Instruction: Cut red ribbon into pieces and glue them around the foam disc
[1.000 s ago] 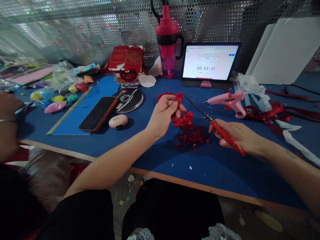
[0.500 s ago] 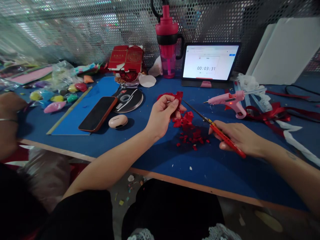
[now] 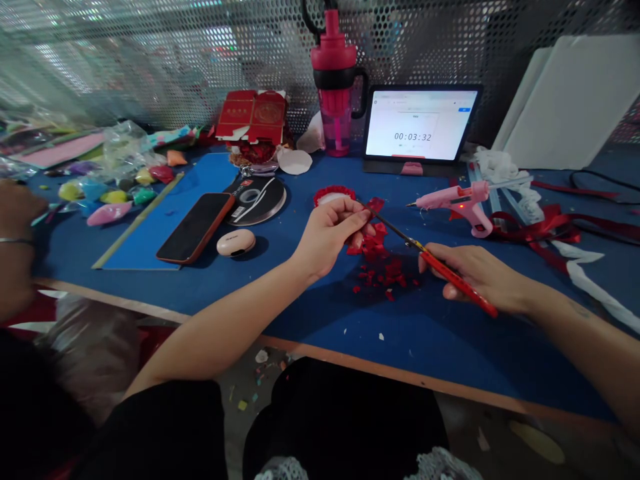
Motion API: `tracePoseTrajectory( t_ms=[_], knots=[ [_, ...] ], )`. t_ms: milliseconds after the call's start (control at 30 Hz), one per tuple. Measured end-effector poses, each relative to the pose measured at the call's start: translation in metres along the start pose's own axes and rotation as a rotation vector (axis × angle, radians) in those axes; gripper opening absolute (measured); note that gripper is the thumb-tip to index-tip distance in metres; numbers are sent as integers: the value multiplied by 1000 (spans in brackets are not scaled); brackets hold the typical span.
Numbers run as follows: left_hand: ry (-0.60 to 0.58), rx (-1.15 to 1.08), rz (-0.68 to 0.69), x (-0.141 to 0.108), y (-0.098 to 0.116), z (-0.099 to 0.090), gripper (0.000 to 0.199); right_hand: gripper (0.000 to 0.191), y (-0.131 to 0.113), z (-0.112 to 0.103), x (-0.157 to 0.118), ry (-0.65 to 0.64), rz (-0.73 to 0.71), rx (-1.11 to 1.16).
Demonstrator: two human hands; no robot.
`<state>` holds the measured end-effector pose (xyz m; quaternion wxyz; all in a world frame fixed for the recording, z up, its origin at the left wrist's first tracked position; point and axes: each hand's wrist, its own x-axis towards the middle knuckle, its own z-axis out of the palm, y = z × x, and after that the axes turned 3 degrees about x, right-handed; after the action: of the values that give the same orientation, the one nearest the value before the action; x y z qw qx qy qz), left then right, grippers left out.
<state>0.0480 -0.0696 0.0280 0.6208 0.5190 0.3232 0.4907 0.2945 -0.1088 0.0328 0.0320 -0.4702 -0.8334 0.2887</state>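
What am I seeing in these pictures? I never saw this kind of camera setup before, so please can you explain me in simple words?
There is no machine here. The pictures come from a camera worn on a person's head, looking forward and down at their own bare hands. The person is at a blue table. The left hand pinches a small red scrap. The right hand holds red-handled scissors, with the blades pointing toward that scrap. Below the hands lies a heap of red cut pieces. Nearby are a pink glue gun, a tablet showing a timer, and a phone. At the far left edge, a hand with a bracelet seems to be another person's.
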Motion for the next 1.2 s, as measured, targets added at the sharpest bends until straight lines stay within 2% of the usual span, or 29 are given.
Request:
tracePoseTrajectory(
  t_ms=[300, 567, 1033, 1200],
  knots=[
    [-10, -17, 17, -2, 2, 2, 14, 75, 6, 2, 0, 6, -56, 96],
    [-15, -2, 29, -1, 0, 1, 15, 56, 7, 3, 1, -1, -97, 176],
    [-10, 25, 43, -1, -2, 0, 14, 45, 4, 1, 4, 34, -93, 140],
    [30, 62, 47, -1, -2, 0, 10, 44, 9, 4, 3, 94, -93, 188]
  ],
)
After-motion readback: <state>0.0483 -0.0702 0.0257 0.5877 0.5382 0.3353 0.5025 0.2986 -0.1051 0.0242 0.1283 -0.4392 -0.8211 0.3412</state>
